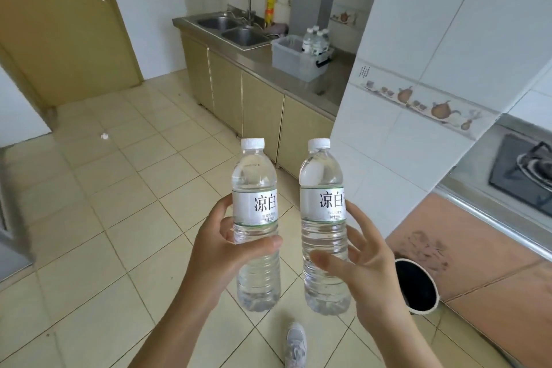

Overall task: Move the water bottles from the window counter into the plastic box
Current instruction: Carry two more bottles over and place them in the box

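Head view: two clear plastic water bottles with white caps and white labels stand upright, caps up, held over the tiled floor. Left hand wraps the left bottle; right hand wraps the right bottle. Far off, a translucent grey plastic box on the steel bench holds about three more bottles.

Both your forearms reach forward and up, side by side. Your left hand has its grip curled round a bottle, thumb across the front. Your right hand holds a second bottle, with fingers spread and thumb extended.
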Motion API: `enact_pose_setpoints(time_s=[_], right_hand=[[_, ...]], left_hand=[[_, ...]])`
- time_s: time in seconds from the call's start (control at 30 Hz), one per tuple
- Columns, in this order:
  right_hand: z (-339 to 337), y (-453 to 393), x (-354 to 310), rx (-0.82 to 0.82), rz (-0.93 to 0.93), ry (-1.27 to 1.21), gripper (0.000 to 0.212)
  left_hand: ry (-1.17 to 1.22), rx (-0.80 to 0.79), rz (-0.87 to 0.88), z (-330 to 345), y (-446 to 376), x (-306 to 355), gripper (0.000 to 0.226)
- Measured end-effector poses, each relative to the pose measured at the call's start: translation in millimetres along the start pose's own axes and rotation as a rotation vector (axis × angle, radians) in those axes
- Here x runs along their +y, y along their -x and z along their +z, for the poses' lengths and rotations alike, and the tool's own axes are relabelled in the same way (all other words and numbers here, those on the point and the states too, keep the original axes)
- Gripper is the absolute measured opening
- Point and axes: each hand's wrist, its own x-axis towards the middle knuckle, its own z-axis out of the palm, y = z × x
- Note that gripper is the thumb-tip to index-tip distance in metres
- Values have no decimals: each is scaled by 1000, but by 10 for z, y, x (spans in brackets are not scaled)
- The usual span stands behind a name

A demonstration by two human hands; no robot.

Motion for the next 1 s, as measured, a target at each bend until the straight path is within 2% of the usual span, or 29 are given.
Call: enact_pose_setpoints(time_s=[0.2, 0.4, 0.67, 1.0], right_hand=[[-292, -1293, -185, -52, 2, 16, 81], [-349, -2466, -344, -78, 3, 31, 84], [-42, -3890, -373, -63, 10, 2, 81], [664, -5572, -468, 84, -4, -72, 87]], left_hand=[[40, 31, -19, 527, -1148, 271, 75], [34, 67, -34, 792, -2191, 451, 81], [37, 75, -59, 721, -3647, 579, 100], [-43, -85, -35, 343, -5701, 1055, 90]])
